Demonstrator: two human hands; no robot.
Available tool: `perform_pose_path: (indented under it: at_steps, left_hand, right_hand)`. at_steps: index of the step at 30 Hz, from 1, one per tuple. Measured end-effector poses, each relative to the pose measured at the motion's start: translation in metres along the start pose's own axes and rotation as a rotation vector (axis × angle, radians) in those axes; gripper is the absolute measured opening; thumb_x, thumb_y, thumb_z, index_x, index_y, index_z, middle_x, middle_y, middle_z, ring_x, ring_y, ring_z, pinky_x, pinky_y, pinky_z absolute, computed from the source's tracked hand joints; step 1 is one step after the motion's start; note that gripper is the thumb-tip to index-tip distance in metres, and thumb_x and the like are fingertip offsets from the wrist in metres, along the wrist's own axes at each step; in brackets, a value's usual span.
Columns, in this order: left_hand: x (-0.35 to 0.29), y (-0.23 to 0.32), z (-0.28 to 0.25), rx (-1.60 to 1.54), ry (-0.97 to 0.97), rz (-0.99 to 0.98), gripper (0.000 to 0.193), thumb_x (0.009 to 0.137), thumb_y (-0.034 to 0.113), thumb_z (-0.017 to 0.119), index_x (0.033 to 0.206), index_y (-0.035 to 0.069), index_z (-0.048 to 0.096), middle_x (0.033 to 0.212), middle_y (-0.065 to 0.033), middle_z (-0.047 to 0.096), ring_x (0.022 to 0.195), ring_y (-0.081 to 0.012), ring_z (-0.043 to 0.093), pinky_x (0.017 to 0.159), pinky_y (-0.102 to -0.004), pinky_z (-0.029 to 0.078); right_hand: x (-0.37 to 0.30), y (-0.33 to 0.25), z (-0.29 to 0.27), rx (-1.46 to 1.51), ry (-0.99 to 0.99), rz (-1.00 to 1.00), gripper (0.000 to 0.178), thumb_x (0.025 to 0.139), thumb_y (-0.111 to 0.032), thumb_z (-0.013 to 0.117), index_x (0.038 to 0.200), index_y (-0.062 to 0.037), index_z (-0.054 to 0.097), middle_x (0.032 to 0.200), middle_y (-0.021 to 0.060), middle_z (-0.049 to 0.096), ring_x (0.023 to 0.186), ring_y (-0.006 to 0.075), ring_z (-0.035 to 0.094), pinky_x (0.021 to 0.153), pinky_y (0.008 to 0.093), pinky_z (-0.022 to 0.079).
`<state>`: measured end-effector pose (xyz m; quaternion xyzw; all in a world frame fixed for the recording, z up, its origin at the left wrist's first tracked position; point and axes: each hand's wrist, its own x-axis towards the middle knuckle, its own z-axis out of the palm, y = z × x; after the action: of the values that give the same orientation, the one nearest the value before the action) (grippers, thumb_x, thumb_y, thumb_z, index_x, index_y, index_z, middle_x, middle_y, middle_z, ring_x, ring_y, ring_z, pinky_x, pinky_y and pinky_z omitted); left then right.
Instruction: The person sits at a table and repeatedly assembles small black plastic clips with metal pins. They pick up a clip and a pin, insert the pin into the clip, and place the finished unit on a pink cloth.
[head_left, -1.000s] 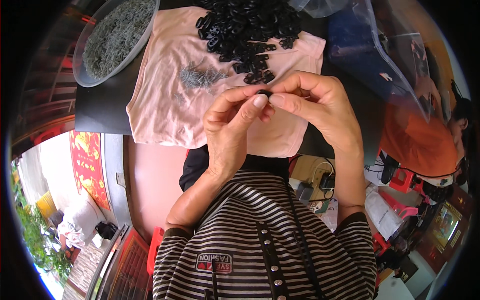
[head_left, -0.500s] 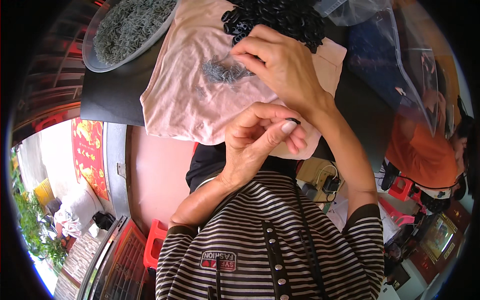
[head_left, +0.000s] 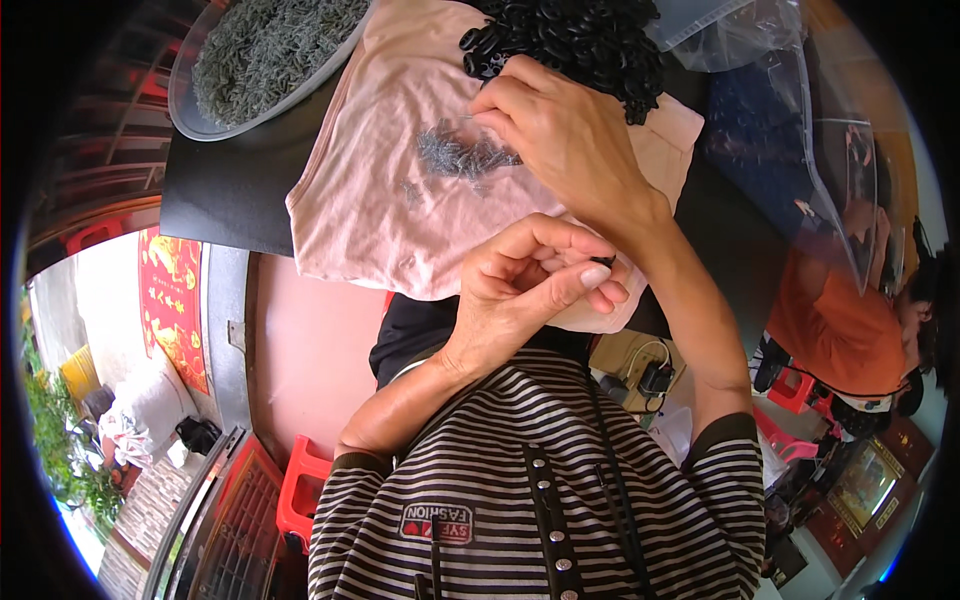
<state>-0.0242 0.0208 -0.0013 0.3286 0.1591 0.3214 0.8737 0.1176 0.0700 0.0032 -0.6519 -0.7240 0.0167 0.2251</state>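
A small home piecework bench: bulk black plastic parts (head_left: pixel 570 40) and a tray of metal springs (head_left: pixel 265 50).

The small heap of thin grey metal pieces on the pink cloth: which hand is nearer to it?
Right. The right hand reaches over the cloth, its fingers at the heap. The left hand is curled nearer the body, pinching a small black part.

A clear plastic bag (head_left: pixel 800 110) lies just right of the right hand's fingers (head_left: pixel 500 100), crumpled and see-through. A red sign with yellow figures (head_left: pixel 172 300) hangs well left of the left hand's fingers (head_left: pixel 560 290). A small red-and-white patch label (head_left: pixel 437 522) sits on the striped shirt below them.
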Motion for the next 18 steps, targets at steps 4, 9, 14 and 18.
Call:
perform_pose_path:
  at_steps: [4, 9, 14, 18]
  left_hand:
    - [0.001, 0.001, 0.000, -0.041, -0.043, -0.014, 0.020, 0.087, -0.004, 0.057, 0.106, -0.005, 0.054, 0.092, -0.0143, 0.063, 0.085, -0.0186, 0.065, 0.075, -0.0266, 0.054]
    - [0.001, 0.009, 0.004, 0.068, 0.113, -0.014, 0.025, 0.086, -0.005, 0.057, 0.111, -0.006, 0.053, 0.092, -0.0152, 0.063, 0.082, -0.0192, 0.065, 0.076, -0.0273, 0.054]
    - [0.003, 0.005, -0.002, 0.148, 0.247, 0.049, 0.020, 0.086, -0.001, 0.059, 0.105, -0.005, 0.057, 0.089, -0.0138, 0.065, 0.077, -0.0168, 0.065, 0.074, -0.0262, 0.053]
    - [0.007, 0.003, -0.003, 0.172, 0.268, 0.068, 0.019, 0.085, 0.001, 0.062, 0.103, -0.004, 0.059, 0.089, -0.0120, 0.065, 0.074, -0.0151, 0.064, 0.073, -0.0252, 0.052]
  right_hand:
    - [-0.008, 0.002, -0.014, 0.092, 0.009, 0.030, 0.007, 0.081, -0.015, 0.062, 0.083, -0.0079, 0.061, 0.081, 0.0008, 0.057, 0.066, 0.0208, 0.059, 0.055, 0.0311, 0.046]
    - [-0.032, 0.000, -0.045, 0.398, -0.036, 0.188, 0.009, 0.083, -0.011, 0.061, 0.087, -0.0034, 0.059, 0.078, 0.0052, 0.057, 0.064, 0.0168, 0.055, 0.058, 0.0287, 0.043]
    - [-0.062, -0.006, -0.072, 0.633, -0.064, 0.343, 0.009, 0.082, -0.007, 0.063, 0.088, -0.0021, 0.058, 0.075, 0.0084, 0.059, 0.060, 0.0186, 0.053, 0.056, 0.0289, 0.042]
    - [-0.077, -0.012, -0.083, 0.548, 0.001, 0.295, 0.010, 0.080, -0.007, 0.064, 0.088, -0.0032, 0.059, 0.077, 0.0068, 0.060, 0.060, 0.0179, 0.057, 0.053, 0.0279, 0.043]
